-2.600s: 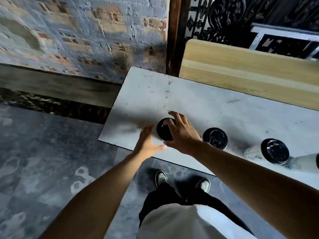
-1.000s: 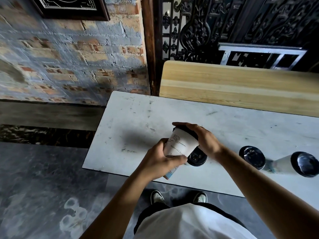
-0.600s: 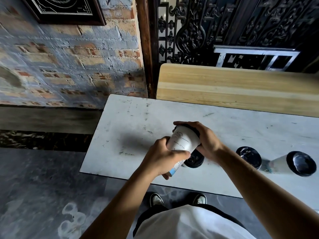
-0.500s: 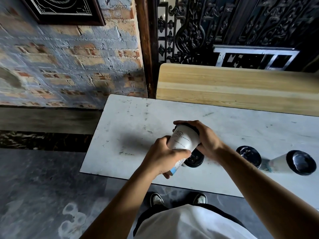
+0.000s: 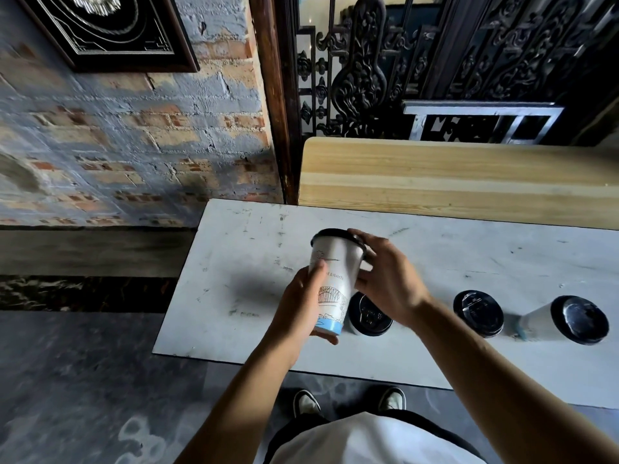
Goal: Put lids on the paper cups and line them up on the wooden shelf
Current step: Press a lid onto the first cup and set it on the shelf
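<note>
A white paper cup [image 5: 333, 279] with a line drawing and a blue base is held above the table, its black lid [image 5: 335, 234] on top. My left hand [image 5: 301, 306] grips the cup's lower body. My right hand [image 5: 385, 279] rests against the cup's right side, fingers on the lid's rim. Three more lidded cups stand in a row on the white table [image 5: 435, 262]: one [image 5: 368, 314] just behind my right wrist, one [image 5: 478, 313] further right, and one [image 5: 569, 319] near the right edge. The wooden shelf [image 5: 452, 175] runs along the table's far side, bare.
A brick wall with a dark framed picture [image 5: 110, 31] fills the left. Ornate black ironwork [image 5: 435, 61] and a white metal frame [image 5: 482, 118] stand behind the shelf. A dark wooden post [image 5: 274, 95] rises at the shelf's left end. My shoes [image 5: 348, 400] show under the table's near edge.
The cup has been lifted higher and turned more upright. My right hand has slid from covering the lid to the cup's right side.
</note>
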The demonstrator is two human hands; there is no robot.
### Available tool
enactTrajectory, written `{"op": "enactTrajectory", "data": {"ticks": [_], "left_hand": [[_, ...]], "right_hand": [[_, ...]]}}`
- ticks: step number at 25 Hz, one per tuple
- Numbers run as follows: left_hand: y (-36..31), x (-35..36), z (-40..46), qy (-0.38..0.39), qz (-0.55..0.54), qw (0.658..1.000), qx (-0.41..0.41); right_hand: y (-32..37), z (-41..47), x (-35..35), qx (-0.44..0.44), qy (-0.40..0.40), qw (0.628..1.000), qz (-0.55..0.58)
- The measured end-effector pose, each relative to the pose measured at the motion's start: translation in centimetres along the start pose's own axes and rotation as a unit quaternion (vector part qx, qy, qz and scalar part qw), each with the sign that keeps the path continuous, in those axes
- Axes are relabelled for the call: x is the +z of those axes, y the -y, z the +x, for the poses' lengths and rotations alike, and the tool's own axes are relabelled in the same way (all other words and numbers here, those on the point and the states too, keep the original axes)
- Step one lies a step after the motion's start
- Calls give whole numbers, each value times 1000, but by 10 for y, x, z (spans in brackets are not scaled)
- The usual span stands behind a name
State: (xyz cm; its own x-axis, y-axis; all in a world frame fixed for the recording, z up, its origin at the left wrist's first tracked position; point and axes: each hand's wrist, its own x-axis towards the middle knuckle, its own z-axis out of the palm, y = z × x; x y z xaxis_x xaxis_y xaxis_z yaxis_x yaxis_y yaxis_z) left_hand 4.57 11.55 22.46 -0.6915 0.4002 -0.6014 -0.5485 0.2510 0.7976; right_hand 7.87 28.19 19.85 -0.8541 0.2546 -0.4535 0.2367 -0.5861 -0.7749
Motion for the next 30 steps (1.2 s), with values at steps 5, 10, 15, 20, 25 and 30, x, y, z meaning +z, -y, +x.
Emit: {"op": "enactTrajectory", "data": {"ticks": [5,10,15,20,25,30], "left_hand": [[-4,11,-11,-44,-81,996,13],[-3,15,-20,-42,-92,995,14],[6,7,-14,-116,69,981,139],[6,-5,-13,-154,118,921,337],[7,-8,-12,-143,80,930,328],[10,-15,-10,-157,8,948,278]], "right_hand": [[-25,-13,6,22,34,999,-22],[-30,-27,4,15,54,998,1],[-17,-42,2,2,52,999,17],[-15,-55,2,-1,25,998,-53],[-7,-57,6,-11,62,996,-66],[-1,-52,-4,-7,67,994,-84]]}}
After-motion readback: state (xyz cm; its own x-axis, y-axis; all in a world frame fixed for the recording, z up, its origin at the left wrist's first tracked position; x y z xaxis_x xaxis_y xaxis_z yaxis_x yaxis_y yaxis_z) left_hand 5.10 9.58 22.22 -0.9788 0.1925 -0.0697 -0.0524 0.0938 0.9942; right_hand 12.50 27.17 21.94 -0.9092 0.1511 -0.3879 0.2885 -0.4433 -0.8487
